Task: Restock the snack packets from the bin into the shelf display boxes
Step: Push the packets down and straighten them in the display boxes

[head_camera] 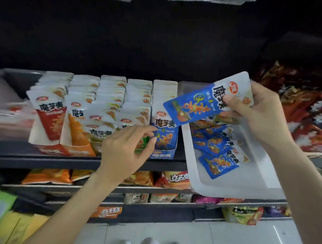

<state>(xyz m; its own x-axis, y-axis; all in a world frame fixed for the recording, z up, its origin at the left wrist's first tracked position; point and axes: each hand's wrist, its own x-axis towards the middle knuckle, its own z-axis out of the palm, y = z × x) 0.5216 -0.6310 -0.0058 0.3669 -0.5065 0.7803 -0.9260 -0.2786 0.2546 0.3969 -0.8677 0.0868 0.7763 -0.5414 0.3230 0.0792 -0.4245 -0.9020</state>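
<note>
pinching blue packet [199, 103], right hand [258, 116]

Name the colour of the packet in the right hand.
Blue with a white top, packet in right hand, head view.

I read 魔芋爽 on blue packet [199, 103] in right hand [258, 116], red oval logo above it, too small to read. Same 魔芋爽 on red packet [50, 113], on front blue packet in blue box [164, 136], partly on green packet [101, 132]. Orange bag [175, 179] below shows 好, rest cut off. Price tag [106, 211] reads 25.
</note>
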